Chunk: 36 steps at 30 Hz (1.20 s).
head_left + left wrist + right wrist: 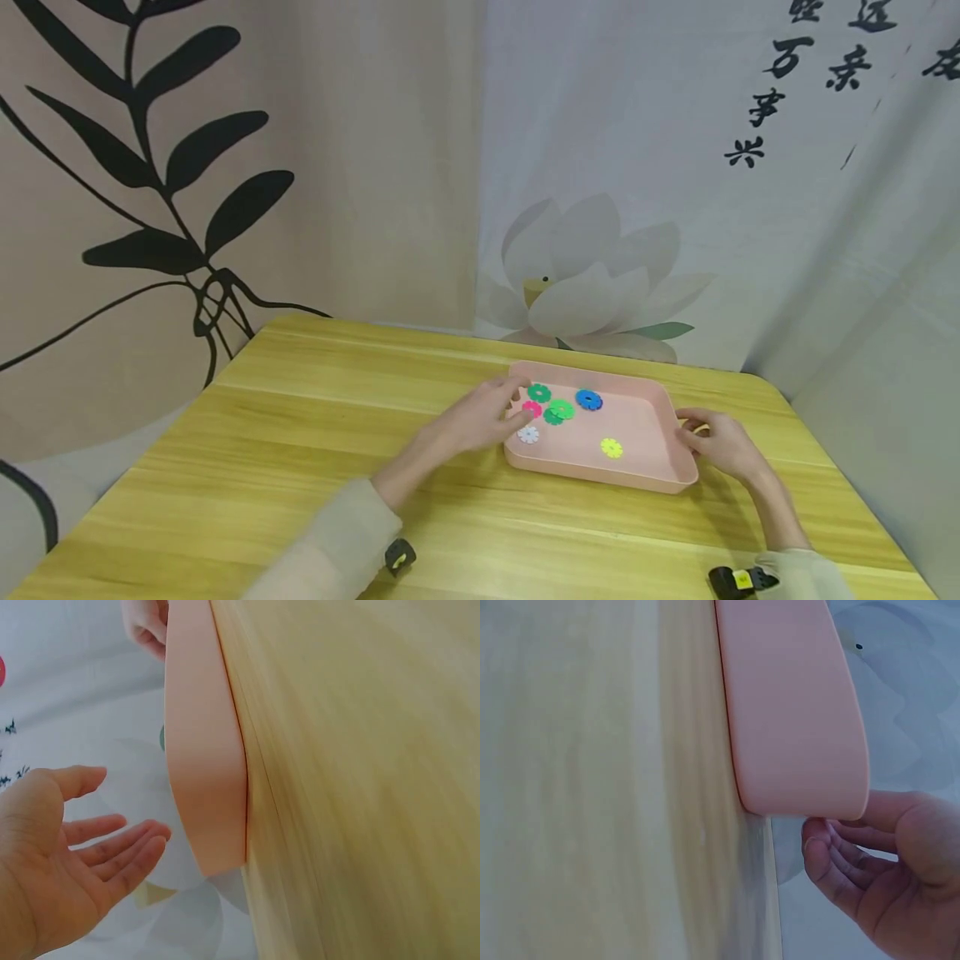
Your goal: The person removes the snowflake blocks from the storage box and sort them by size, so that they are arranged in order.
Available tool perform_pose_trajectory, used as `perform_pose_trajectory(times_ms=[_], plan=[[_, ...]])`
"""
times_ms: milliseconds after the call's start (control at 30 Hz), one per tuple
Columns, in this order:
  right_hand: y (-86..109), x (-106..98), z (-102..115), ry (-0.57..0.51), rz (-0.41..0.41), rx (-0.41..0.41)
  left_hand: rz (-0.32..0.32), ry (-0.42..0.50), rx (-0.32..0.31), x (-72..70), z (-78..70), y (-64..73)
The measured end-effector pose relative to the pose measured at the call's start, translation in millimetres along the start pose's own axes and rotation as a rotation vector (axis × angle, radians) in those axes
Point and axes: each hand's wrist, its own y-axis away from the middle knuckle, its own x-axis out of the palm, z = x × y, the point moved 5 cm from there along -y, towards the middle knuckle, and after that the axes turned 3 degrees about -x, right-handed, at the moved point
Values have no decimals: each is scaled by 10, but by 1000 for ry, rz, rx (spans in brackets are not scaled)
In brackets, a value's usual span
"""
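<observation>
Saw pink tray [633, 421] at 3 o'clock from released left hand [489, 415] | 9 o'clock from right hand [718, 446] | couldn't tell its grasp

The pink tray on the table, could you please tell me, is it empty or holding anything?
Not empty: in the head view, the pink tray holds several flower-shaped pieces, including a yellow piece and a white piece.

Black brush-style Chinese characters stand on the pale hanging cloth [675, 150] behind the tabletop [315, 433]. One column [767, 108] reads, downward, 睦 (cut by the top edge), 万, 事, 兴. The next column to its right [849, 68] shows 远, also cropped at the top, and 亲. A lone 友 [945, 60] sits at the right edge, partly cut off. In the left wrist view, the dark characters [13, 778] on the cloth are too small to read.
</observation>
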Motion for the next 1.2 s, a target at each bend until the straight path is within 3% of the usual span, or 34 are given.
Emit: perform_pose_trajectory(times_ms=[267, 400, 533, 900, 1200], plan=[[-14, 49, 59, -19, 16, 4, 33, -33, 31, 122, -117, -64], [-18, 57, 70, -25, 22, 3, 60, 4, 23, 190, -125, -99], [-20, 64, 84, -33, 23, 4, 107, 51, -19, 273, -128, -140], [-28, 70, 128, -52, 26, -2, 149, -41, -114, 428, -106, -230], [-34, 76, 98, -62, 26, 1, 170, 49, -107, 479, -85, -338]])
